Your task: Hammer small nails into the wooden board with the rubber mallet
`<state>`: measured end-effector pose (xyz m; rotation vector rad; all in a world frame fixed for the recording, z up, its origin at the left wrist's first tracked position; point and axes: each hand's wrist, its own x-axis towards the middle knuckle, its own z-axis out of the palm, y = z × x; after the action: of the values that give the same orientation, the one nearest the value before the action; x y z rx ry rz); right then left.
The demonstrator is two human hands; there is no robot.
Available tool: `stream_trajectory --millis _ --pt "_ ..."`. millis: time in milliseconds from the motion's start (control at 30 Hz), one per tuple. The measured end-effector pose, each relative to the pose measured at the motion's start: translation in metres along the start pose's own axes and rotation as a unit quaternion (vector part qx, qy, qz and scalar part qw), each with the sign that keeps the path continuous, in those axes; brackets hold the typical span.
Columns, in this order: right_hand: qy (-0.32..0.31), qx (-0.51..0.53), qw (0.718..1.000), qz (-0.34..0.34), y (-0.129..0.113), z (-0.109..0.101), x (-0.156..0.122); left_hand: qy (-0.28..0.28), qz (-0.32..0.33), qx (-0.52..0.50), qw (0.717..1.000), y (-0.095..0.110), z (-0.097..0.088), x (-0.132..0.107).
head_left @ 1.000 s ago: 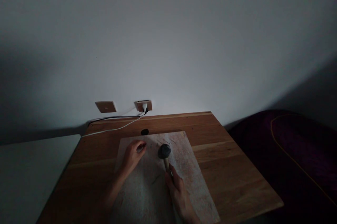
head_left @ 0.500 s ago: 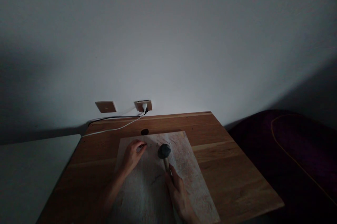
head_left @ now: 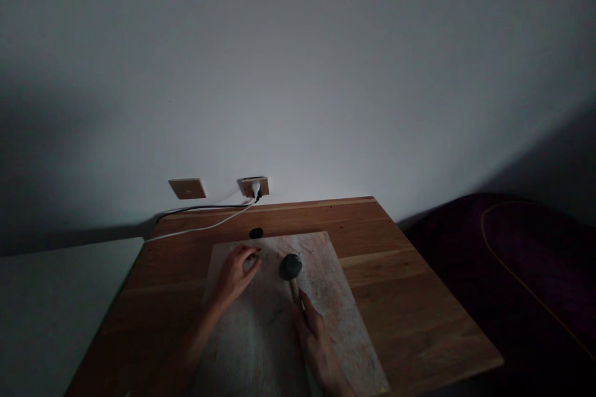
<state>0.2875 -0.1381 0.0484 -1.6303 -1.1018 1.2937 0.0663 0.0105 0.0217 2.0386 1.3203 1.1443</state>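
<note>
My right hand (head_left: pixel 315 338) is wrapped round the wooden handle of a mallet (head_left: pixel 291 267) with a dark, rounded head. The mallet head is over the upper middle of a worn, pale board (head_left: pixel 326 310). Near the board's far left part is my left hand (head_left: pixel 236 273), its thumb and forefinger curved with a gap between their tips. Just right of those fingertips, small thin nails (head_left: pixel 267 256) stand in a row on the board. Other thin dark pieces, looking like loose nails (head_left: pixel 278 315), lie on the board; dim light hides their detail.
Beneath the board is a wooden table (head_left: pixel 410 297) with a dark round hole (head_left: pixel 256 233) near its back. White and black cables run to a wall socket (head_left: pixel 261 186). A white surface (head_left: pixel 69 304) is at left, a dark purple covered thing (head_left: pixel 535 260) at right.
My left thumb and forefinger have parted from a pinch, staying in nearly the same place. The right hand and mallet have hardly moved.
</note>
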Motion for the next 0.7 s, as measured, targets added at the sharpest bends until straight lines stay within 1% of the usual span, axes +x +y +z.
stream_trajectory --millis 100,167,433,600,700 --pt "-0.011 -0.002 1.0 -0.001 -0.0027 -0.0009 -0.0009 0.015 -0.019 0.003 1.0 -0.0018 0.0011 0.0003" --pt "-0.004 -0.009 1.0 0.011 -0.0027 -0.0013 -0.001 0.019 -0.028 0.011 0.999 -0.0024 0.0012 0.0005" --pt "0.006 -0.009 1.0 0.001 0.0056 0.0001 0.0004 0.006 -0.024 0.035 0.999 -0.0001 -0.0019 -0.0006" --pt "-0.003 -0.012 1.0 -0.021 0.0015 -0.0013 -0.0007 -0.001 -0.018 0.02 1.0 0.0022 -0.0023 -0.0009" --pt "-0.012 -0.01 1.0 -0.022 -0.0021 -0.002 -0.0008 -0.006 -0.023 0.011 1.0 0.0029 -0.0019 -0.0006"
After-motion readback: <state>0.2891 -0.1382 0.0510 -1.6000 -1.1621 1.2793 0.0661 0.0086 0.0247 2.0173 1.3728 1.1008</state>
